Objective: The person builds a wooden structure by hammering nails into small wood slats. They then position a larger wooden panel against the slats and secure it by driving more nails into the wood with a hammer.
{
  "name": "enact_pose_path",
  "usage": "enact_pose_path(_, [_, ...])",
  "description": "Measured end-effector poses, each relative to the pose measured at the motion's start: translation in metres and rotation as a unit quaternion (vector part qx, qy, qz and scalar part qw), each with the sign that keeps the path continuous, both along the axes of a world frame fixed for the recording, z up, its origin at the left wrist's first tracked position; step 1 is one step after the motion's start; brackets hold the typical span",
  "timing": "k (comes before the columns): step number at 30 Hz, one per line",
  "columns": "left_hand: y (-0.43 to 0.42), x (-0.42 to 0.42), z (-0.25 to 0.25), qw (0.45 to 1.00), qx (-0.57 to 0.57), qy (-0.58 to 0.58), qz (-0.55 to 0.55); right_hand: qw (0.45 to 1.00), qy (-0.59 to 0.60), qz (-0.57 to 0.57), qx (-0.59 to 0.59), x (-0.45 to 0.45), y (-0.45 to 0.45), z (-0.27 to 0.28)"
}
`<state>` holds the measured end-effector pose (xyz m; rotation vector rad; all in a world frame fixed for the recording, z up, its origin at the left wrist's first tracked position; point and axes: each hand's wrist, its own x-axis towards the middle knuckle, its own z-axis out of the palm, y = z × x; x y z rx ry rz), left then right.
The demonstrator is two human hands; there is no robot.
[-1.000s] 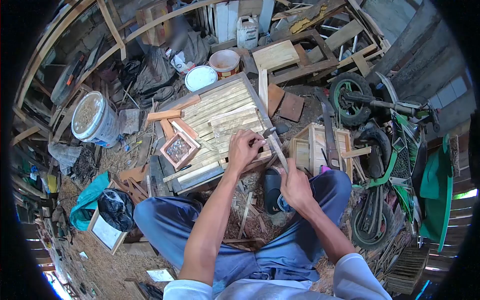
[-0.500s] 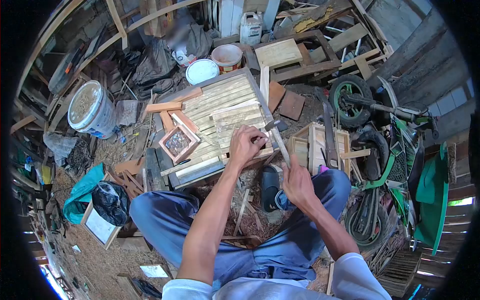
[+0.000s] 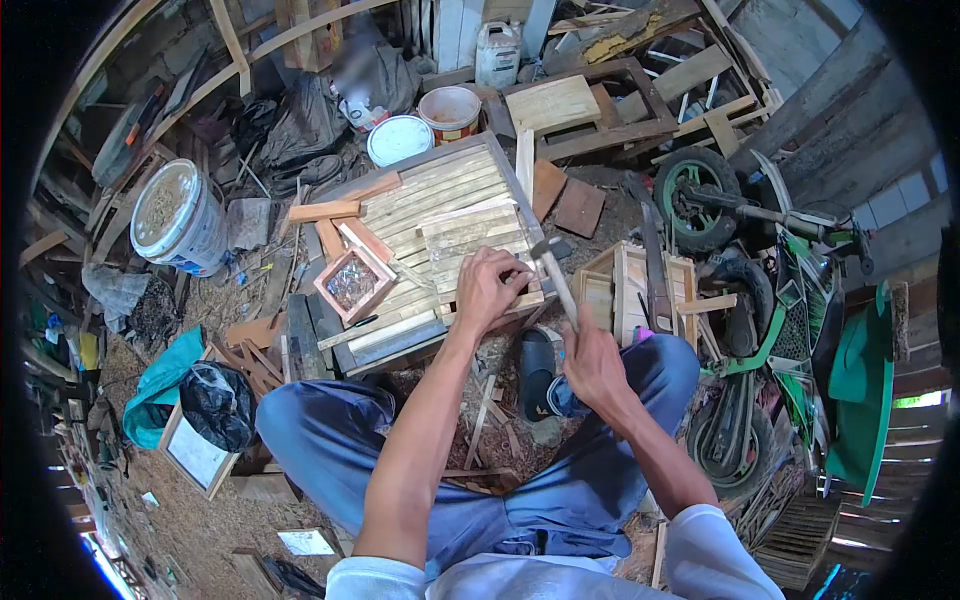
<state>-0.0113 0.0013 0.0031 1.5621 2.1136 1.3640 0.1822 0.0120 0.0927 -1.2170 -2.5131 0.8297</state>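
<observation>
My right hand (image 3: 597, 368) is closed around the wooden handle of a hammer (image 3: 559, 283). The hammer's dark metal head is raised near the right edge of a low slatted worktable (image 3: 445, 187). Just left of the head, my left hand (image 3: 487, 290) rests with its fingers pinched together at the end of a small panel of wooden slats (image 3: 478, 240). Whatever those fingertips grip is too small to make out. An open wooden box (image 3: 353, 285) with many small shiny metal pieces, which look like nails, sits on the table's left part.
Wood offcuts (image 3: 325, 211) lie on the table beside the box. To the right stand a wooden crate (image 3: 628, 290) with a handsaw (image 3: 656, 275) and a green motorbike (image 3: 775, 330). Buckets (image 3: 180, 220) and a white jerrycan (image 3: 498, 55) surround the table. Scraps cover the floor.
The whole view has shifted slightly. Both hands and the hammer keep nearly the same place over the worktable.
</observation>
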Motion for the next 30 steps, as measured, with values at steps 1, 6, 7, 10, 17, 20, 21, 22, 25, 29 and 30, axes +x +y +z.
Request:
enact_pose_path(1, [-0.001,0.001,0.000,1.000,-0.003,-0.002,0.001,1.000,0.014,-0.012,0.005,0.000,-0.003,0.002])
enact_pose_path(6, [-0.001,0.000,0.004,1.000,-0.020,0.014,-0.002,0.999,-0.030,0.000,-0.018,0.002,0.007,-0.013])
enact_pose_path(7, [-0.001,0.000,0.003,1.000,-0.018,-0.001,0.003,1.000,-0.017,-0.011,-0.022,-0.001,0.003,-0.004])
enact_pose_path(10, [-0.001,0.001,-0.001,1.000,0.012,0.006,0.008,1.000,-0.010,-0.014,-0.020,0.000,-0.003,-0.008])
enact_pose_path(17, [-0.001,-0.001,-0.002,1.000,-0.002,0.010,0.003,1.000,-0.016,0.002,-0.019,0.002,0.002,-0.015])
enact_pose_path(20, [0.002,0.000,0.002,1.000,0.010,0.018,0.001,0.998,-0.041,-0.014,-0.040,0.002,0.002,-0.008])
enact_pose_path(21, [0.003,-0.001,0.003,1.000,0.005,0.012,0.003,0.997,-0.048,-0.019,-0.052,-0.001,0.002,-0.004])
enact_pose_path(22, [0.000,0.001,0.001,1.000,-0.005,0.004,0.003,0.998,-0.035,-0.025,-0.040,-0.003,-0.001,-0.002])
enact_pose_path(25, [-0.002,0.002,-0.003,1.000,-0.002,0.010,0.005,0.999,-0.021,-0.031,-0.024,0.000,-0.008,-0.008])
enact_pose_path(29, [0.001,-0.001,0.004,1.000,-0.007,0.002,0.001,0.999,-0.025,-0.027,-0.031,-0.002,-0.006,-0.005])
enact_pose_path(30, [-0.002,0.001,0.003,1.000,-0.020,-0.013,-0.005,0.998,-0.022,-0.038,-0.034,-0.003,-0.010,0.000])
